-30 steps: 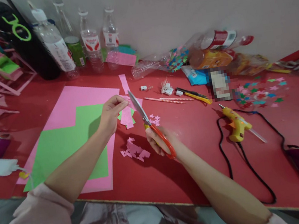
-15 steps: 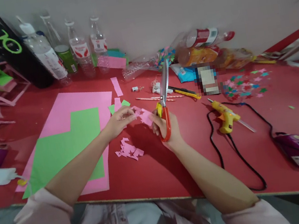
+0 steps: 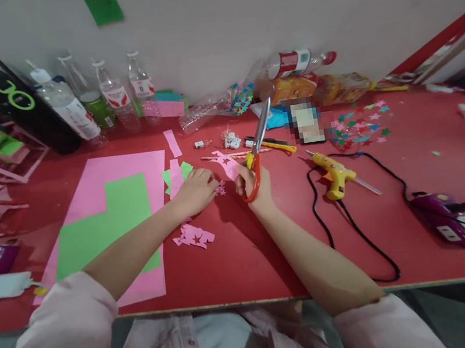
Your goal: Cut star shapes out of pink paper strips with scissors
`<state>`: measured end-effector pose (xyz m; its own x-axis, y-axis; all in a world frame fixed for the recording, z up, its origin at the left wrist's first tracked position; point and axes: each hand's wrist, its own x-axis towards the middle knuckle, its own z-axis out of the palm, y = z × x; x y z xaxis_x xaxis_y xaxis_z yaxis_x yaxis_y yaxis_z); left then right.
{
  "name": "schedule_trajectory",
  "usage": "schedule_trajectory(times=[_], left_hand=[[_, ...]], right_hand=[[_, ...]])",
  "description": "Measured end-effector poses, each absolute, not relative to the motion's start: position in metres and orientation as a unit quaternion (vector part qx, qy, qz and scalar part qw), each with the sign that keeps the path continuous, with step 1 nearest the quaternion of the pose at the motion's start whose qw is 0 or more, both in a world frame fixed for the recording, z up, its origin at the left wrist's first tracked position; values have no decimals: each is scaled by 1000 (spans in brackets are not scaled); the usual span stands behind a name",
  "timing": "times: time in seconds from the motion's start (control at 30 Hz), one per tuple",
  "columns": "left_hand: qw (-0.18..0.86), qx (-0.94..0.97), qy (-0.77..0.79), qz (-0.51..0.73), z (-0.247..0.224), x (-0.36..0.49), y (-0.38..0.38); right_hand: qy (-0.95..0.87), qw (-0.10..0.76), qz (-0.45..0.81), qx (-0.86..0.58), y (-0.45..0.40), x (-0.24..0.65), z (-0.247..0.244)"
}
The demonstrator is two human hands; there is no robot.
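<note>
My right hand (image 3: pixel 257 186) grips the scissors (image 3: pixel 257 177) by their orange and yellow handles, blades pointing up and away from me. Between its thumb and fingers is also a pink paper scrap (image 3: pixel 226 165) with star-shaped holes. My left hand (image 3: pixel 200 190) is low over the table, fingers curled together, beside small pink paper stars (image 3: pixel 220 188). Whether it pinches one is hidden. Pink paper offcuts (image 3: pixel 193 236) lie in a heap nearer me. A pink paper strip (image 3: pixel 175 177) and green scraps (image 3: pixel 186 168) lie just beyond my left hand.
Green (image 3: pixel 105 235) and pink sheets (image 3: pixel 84 185) lie at left. At right are a yellow glue gun (image 3: pixel 335 175), its looping cord and a purple power strip (image 3: pixel 454 218). Plastic bottles (image 3: pixel 117 101), a utility knife (image 3: pixel 278 144) and scattered coloured stars (image 3: pixel 359 125) lie farther back.
My left hand has let go of the pink scrap and dropped to the small stars. The scrap now hangs from my right hand alone. The view has shifted slightly.
</note>
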<state>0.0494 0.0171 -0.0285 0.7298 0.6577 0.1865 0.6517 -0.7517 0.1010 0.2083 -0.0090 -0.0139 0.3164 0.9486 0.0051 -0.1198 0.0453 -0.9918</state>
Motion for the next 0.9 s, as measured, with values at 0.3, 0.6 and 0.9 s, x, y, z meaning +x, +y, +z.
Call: schedule_trajectory(times=[0.3, 0.6, 0.9], left_hand=[[518, 689, 419, 286, 0, 35, 6], [582, 598, 433, 340, -14, 25, -11], [666, 549, 400, 310, -14, 23, -11]], right_hand=[[-396, 578, 526, -482, -18, 199, -13], [-485, 446, 564, -498, -35, 186, -12], [-482, 461, 537, -516, -36, 184, -14]])
